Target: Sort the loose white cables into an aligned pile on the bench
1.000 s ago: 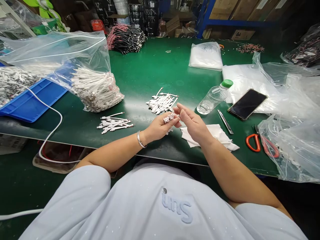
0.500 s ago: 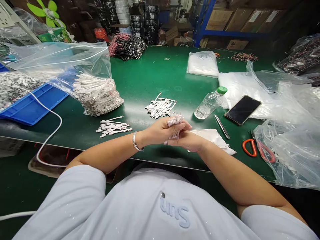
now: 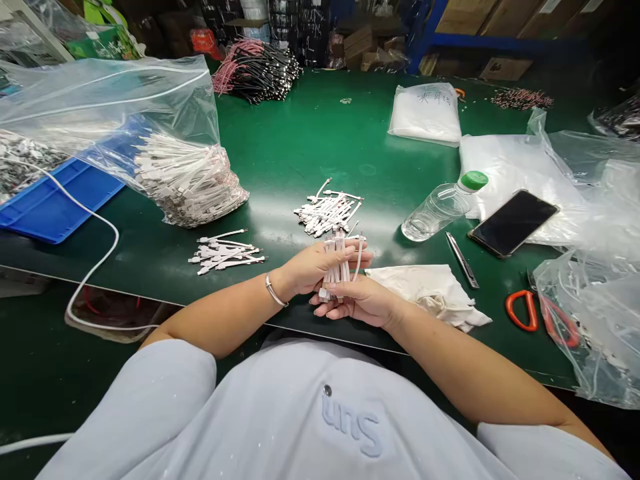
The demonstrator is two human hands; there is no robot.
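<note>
the left hand and right hand both clench one bundle of short white cables at lower centre, fingers curled around it. one loose cable pile lies just above them and a second cable pile to the left, both on the green bench mat.

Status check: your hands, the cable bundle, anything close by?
Short white cable bundle held upright: left hand over it, right hand under it. Ahead, loose cable pile; white cloth beside right hand.
</note>
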